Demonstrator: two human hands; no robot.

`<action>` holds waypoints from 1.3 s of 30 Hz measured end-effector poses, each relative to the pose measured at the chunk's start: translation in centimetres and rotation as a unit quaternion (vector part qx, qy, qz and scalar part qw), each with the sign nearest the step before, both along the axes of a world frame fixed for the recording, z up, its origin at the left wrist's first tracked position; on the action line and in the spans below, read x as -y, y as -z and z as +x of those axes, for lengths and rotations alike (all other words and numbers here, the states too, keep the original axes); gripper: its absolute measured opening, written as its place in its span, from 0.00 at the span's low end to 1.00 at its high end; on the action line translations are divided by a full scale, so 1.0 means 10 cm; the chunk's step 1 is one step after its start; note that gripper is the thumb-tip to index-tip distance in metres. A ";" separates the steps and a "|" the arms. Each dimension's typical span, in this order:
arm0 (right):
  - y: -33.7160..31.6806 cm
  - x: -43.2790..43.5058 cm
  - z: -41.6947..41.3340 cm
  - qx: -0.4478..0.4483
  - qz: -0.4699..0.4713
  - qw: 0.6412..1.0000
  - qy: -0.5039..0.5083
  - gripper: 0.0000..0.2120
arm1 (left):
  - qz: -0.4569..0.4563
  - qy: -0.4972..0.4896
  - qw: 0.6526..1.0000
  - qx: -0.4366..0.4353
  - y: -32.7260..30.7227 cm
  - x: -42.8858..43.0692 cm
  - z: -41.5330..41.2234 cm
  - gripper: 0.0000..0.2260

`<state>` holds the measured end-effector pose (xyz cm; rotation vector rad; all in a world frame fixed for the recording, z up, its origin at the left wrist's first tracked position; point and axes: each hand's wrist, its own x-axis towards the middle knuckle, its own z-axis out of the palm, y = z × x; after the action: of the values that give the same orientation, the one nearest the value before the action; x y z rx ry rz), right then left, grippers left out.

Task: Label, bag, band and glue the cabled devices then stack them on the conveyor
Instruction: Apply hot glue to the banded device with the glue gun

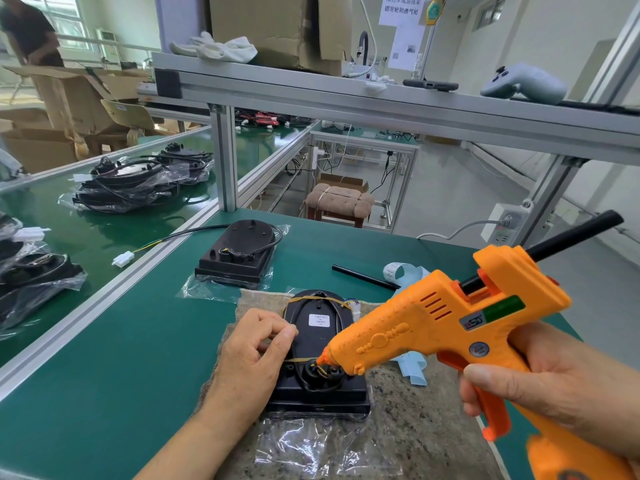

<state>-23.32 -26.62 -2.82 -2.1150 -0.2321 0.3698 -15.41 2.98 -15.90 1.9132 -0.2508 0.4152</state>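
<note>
A black cabled device [320, 341] with a white label lies in a clear bag on a brown mat [415, 427], a rubber band around it. My left hand [256, 351] rests on the device's left side and pinches the band. My right hand [554, 386] grips an orange glue gun [446, 327]; its nozzle touches the wire socket on the device. A second black device [239, 252] in a bag sits farther back, its cable trailing left to a white connector [123, 259].
Bagged devices are stacked on the green conveyor [104, 233] at left, one pile [138, 178] farther back. A spare black glue stick [363, 277] and label roll [394, 270] lie on the table. An aluminium shelf frame [225, 157] stands behind. A person stands far left by cardboard boxes.
</note>
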 end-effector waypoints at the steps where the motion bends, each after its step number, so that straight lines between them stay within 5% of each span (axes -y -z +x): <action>1: 0.00 0.00 0.00 -0.001 -0.003 1.000 0.002 0.22 | 0.000 -0.001 1.000 0.001 0.00 0.00 0.00 0.10; 39: 0.02 0.05 -0.01 -0.023 -0.001 1.000 -0.016 0.22 | -0.010 0.004 1.000 -0.009 -0.02 0.01 -0.02 0.10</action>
<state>-23.38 -27.16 -3.04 -2.1048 -0.2380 0.4379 -15.59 2.90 -15.68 1.8950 -0.2425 0.3935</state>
